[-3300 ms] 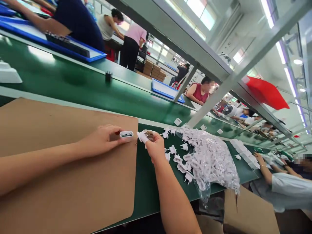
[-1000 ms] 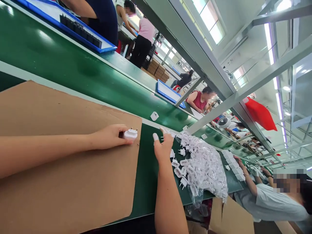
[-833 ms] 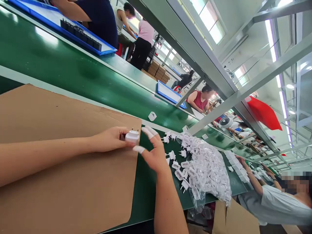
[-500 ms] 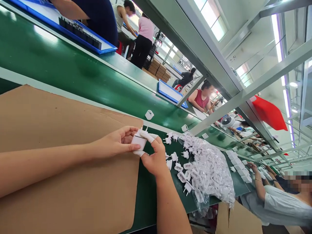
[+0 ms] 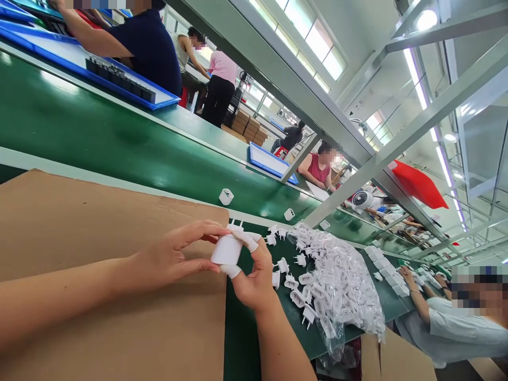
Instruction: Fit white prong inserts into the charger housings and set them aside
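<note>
Both my hands hold one white charger (image 5: 227, 248) with two prongs pointing up, just above the right edge of a brown cardboard sheet (image 5: 99, 296). My left hand (image 5: 170, 256) pinches its left side between thumb and fingers. My right hand (image 5: 252, 272), with white finger cots on thumb and forefinger, grips it from the right. A clear plastic bag of white plug parts (image 5: 341, 275) lies to the right on the green table (image 5: 242, 328), with several loose plug parts (image 5: 289, 267) beside it.
A green conveyor belt (image 5: 119, 143) runs behind the cardboard, carrying white chargers (image 5: 226, 196). Blue trays (image 5: 270, 159) sit on the far side, where other people work. A person in a white shirt (image 5: 456, 328) sits at my right. A metal frame (image 5: 357, 174) crosses overhead.
My right hand left the plug pile and joined my left on the charger. Both hands lifted it off the cardboard. The chargers on the belt drifted left.
</note>
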Demonstrator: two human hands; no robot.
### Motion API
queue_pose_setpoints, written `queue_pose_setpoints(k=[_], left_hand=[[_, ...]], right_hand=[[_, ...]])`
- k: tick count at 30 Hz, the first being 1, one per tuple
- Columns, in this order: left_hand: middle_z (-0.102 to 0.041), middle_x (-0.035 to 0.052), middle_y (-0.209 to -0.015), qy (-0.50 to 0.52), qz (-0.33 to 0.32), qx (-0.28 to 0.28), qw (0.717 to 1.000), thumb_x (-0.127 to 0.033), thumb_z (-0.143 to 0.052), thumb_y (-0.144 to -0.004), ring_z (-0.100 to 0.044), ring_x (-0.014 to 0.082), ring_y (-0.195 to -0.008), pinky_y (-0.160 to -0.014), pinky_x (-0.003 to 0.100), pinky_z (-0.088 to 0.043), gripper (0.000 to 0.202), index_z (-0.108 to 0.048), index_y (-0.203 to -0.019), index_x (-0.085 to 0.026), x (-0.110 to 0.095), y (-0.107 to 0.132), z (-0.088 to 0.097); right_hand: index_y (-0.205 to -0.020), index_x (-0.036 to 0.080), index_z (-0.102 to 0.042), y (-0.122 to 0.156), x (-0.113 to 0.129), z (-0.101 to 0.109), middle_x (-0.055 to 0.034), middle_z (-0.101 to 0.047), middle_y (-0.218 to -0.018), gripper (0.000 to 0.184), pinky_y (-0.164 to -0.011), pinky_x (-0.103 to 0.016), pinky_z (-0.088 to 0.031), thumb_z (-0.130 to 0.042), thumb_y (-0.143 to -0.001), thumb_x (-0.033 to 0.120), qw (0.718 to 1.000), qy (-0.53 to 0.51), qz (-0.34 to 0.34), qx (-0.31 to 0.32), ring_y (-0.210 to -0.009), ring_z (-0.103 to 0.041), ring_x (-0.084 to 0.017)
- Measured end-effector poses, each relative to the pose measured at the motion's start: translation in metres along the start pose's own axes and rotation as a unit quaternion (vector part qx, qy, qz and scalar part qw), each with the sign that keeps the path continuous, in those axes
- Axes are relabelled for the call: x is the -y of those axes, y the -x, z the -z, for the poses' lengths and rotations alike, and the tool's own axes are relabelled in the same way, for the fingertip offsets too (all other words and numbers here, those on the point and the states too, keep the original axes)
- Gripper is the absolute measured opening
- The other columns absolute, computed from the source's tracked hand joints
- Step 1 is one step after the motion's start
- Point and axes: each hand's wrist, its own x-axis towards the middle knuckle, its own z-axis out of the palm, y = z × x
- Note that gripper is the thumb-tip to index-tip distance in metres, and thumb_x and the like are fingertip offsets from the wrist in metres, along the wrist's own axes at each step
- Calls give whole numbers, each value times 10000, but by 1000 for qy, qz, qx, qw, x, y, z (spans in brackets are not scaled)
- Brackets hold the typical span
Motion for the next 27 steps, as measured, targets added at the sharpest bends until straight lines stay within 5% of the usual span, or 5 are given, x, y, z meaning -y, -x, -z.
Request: queue_pose_setpoints(k=[14, 17, 21, 24, 27], left_hand=[[-741, 9, -1474, -68, -43, -4, 997, -430, -723, -1124, -754, 247, -1261, -1121, 356, -631, 500, -622, -1590, -582, -49, 3, 6], [-682, 68, -1564, 76, 51, 37, 995, -502, -756, -1094, -759, 289, -1298, -1089, 400, -668, 565, -563, -1625, -493, -42, -2, -2], [-733, 186, -1447, 202, 232, 29, 951, -708, -691, -1056, -785, 338, -1227, -991, 435, -707, 703, -537, -1588, -276, -28, -10, -15], [-795, 155, -1297, 155, 283, 15, 946, -761, -693, -1014, -802, 326, -1118, -910, 394, -704, 684, -632, -1449, -238, -27, -14, -14], [-794, 120, -1299, 47, 239, 17, 970, -732, -590, -1073, -783, 296, -1109, -922, 336, -667, 610, -645, -1435, -245, -34, -12, -7]], right_hand=[[-1618, 393, -571, 6, 36, 6, -123, -732, -1384, 773, -987, -510, -698, -671, -893, 144, 993, 40, 92, -63, -1195, -773, -336], [-1662, 374, -530, 5, 24, 1, -146, -722, -1388, 777, -1020, -542, -696, -659, -925, 165, 986, 99, 98, -97, -1266, -748, -354], [-1655, 384, -557, 6, 9, -5, -133, -734, -1401, 805, -1060, -534, -664, -667, -909, 104, 982, 115, 102, -109, -1279, -733, -337], [-1600, 311, -613, 7, 7, -6, -142, -763, -1384, 722, -1126, -550, -630, -797, -908, 216, 995, 52, 32, -77, -1272, -742, -335], [-1480, 240, -693, 4, 9, -6, -129, -817, -1252, 607, -1044, -500, -673, -841, -915, 406, 985, -77, -123, -93, -1192, -780, -313]])
